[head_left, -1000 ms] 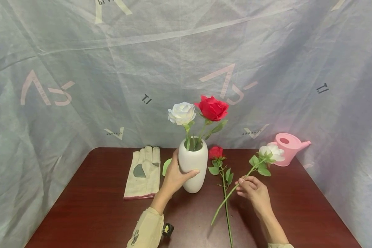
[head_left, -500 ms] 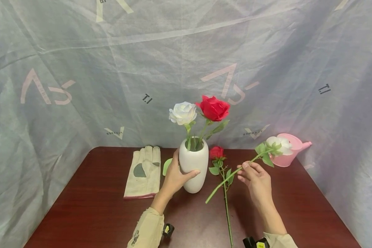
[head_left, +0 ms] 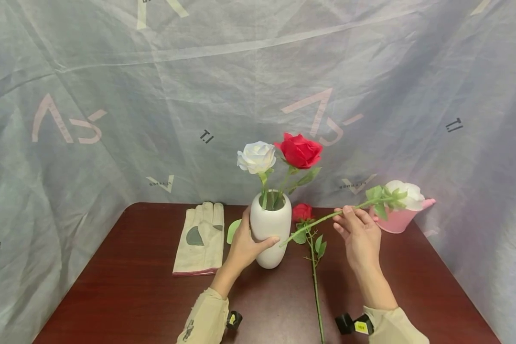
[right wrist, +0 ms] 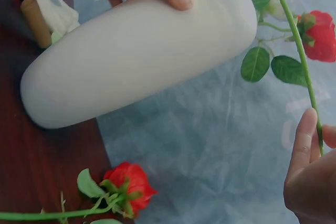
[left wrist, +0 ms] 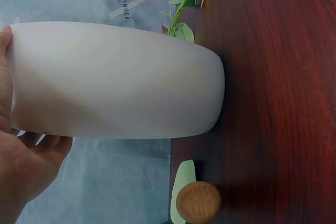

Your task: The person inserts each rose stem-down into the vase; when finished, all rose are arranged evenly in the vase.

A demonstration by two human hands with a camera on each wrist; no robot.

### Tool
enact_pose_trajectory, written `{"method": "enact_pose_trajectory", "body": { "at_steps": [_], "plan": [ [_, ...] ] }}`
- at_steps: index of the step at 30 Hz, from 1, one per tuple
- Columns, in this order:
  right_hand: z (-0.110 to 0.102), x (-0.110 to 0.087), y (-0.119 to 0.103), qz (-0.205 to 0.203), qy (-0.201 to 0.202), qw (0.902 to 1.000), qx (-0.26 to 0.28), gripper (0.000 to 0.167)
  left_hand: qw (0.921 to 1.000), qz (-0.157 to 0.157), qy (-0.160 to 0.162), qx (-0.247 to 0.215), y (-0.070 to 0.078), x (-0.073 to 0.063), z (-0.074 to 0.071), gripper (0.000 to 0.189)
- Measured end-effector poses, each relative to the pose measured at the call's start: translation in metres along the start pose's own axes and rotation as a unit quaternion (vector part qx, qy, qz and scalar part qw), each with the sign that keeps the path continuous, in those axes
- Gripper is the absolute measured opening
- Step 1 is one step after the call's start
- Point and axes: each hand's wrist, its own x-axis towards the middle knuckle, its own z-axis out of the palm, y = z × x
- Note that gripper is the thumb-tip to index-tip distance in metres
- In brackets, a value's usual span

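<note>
- Left of the left fingers, flat on a dark red-brown table [head_left: 124, 286]: a cream glove [head_left: 202, 260] with grey-green patches and a red-edged cuff.
- Below the left fingers, toward the near table edge: a beige sleeve [head_left: 206, 313].
- Just beyond the left fingers, partly hidden in the head view: a pale green object [head_left: 232, 230], with a round wooden end [left wrist: 198, 202] overlapping it in the left wrist view.
- Clamped on the white vase [head_left: 270, 224]: left hand [head_left: 242, 243], thumb across the near side, other fingers round the left and far side.
- Right against the left fingers, roughly upright and well left of the right fingers: that same vase.
- Above the left fingers, stems inside the vase mouth: an open white rose [head_left: 256, 157] and, to its right, an open red rose [head_left: 301, 150].
- Between both sets of fingers, lying on the table, stem toward the near edge: a second red rose [head_left: 302, 211].
- Pinching a green stem between thumb and fingertips: right hand [head_left: 363, 239].
- Slanting through the right fingers: a second white rose [head_left: 406, 195], bloom up to their right, stem end down to their left, overlapping the vase in the head view; contact there impossible to tell.
- Beyond the right fingers, partly behind that bloom: a pink watering can [head_left: 393, 223].
</note>
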Motion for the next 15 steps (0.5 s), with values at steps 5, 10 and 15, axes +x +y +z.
{"method": "enact_pose_trajectory", "body": {
  "at_steps": [5, 10, 15],
  "plan": [
    [0.010, 0.002, -0.004, -0.003, 0.010, 0.9998, 0.019, 0.003, 1.0000, 0.005, 0.001, 0.002, 0.000, 0.000, 0.001, 0.097],
    [0.018, 0.005, -0.006, -0.014, 0.019, 0.9996, 0.018, 0.011, 1.0000, 0.007, 0.004, 0.002, 0.000, 0.001, 0.001, 0.097],
    [0.023, 0.010, -0.006, -0.027, 0.029, 0.9990, 0.021, 0.014, 1.0000, -0.003, 0.000, 0.004, -0.001, 0.000, 0.001, 0.099]
  ]
}}
